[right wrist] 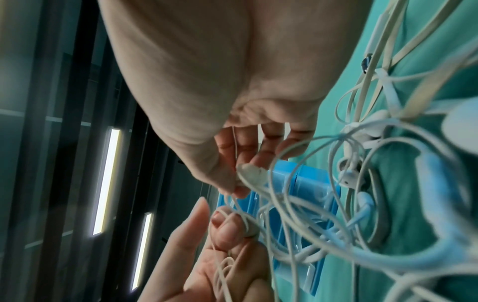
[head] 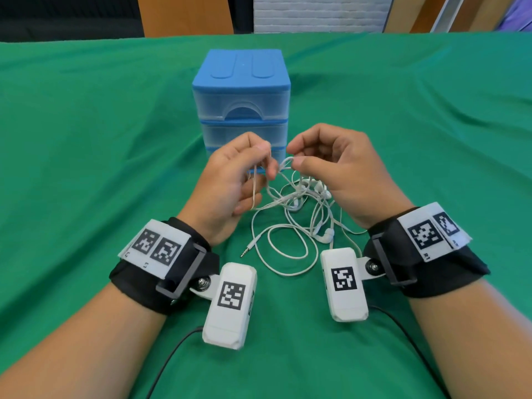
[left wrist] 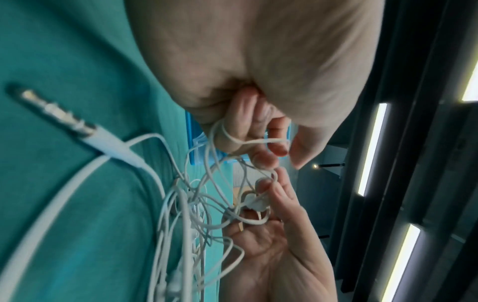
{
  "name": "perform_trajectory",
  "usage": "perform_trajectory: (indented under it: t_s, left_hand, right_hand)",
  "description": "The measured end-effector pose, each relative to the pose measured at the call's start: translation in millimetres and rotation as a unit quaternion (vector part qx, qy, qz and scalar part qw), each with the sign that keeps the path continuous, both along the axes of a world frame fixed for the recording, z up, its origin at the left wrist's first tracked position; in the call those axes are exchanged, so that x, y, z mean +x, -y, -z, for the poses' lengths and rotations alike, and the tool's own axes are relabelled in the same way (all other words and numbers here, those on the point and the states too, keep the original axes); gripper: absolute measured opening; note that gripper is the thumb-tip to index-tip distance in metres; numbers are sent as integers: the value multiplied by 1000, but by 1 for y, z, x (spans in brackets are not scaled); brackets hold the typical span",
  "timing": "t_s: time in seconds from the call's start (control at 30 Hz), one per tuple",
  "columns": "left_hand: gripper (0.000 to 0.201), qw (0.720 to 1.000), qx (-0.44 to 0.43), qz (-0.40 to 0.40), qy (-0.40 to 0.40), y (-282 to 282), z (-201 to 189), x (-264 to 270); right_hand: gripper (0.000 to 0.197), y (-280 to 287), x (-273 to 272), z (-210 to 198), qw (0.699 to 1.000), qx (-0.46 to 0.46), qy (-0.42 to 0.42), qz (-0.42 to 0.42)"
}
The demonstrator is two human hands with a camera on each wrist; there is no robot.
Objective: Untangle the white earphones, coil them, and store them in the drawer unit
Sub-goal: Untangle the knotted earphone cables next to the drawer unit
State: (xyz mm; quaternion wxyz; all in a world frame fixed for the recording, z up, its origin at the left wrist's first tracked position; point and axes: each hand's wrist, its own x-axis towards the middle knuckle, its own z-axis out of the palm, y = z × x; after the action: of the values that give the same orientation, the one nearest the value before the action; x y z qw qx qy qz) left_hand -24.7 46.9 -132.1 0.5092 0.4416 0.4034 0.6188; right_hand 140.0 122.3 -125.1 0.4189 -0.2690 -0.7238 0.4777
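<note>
The white earphones (head: 299, 203) form a tangled bundle lifted off the green cloth between my two hands, with loops and the metal jack plug (head: 245, 251) lying on the cloth below. My left hand (head: 230, 180) pinches cord strands between thumb and curled fingers. My right hand (head: 325, 162) pinches a small loop of the cord between thumb and forefinger. In the left wrist view the cord (left wrist: 243, 141) wraps over my left fingers, and the plug (left wrist: 62, 116) shows close up. The right wrist view shows earbuds (right wrist: 351, 177) dangling among the cords. The blue drawer unit (head: 241, 82) stands behind my hands, drawers closed.
A green cloth (head: 86, 139) covers the whole table. White camera modules (head: 230, 303) hang from both black wrist straps, with black cables trailing toward me. Beyond the table's far edge are wooden panels and a white brick wall (head: 316, 12).
</note>
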Motion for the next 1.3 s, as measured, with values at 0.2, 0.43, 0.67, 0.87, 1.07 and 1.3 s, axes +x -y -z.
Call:
perform_trajectory:
  t_s: [0.2,0.43,0.67,0.87,1.07,1.3]
  left_hand:
    - [33,996,10,-16,-86,0,2,0]
    - [33,993,24,-56,-100,-4,6,-5]
    - [12,986,32,-57,-155,-3,8,-5]
    - [17,987,32,-78,-139,-4,7,-7]
    - [22,986,30,-94,-137,-4,7,-8]
    - [20,991,15,-70,-111,-1,4,-6]
  right_hand:
    - [25,5,2,0,990,-74,-50,-107]
    - [29,3,4,-3,982,-129,-107,-89]
    - [45,2,7,-3,984,-112,-73,-118]
    - [45,2,4,-1,993,-68,-1,-92]
    - [34,1,4,-2,993,-87,-27,-74]
    - [28,5,0,0,989,-106,-14,-106]
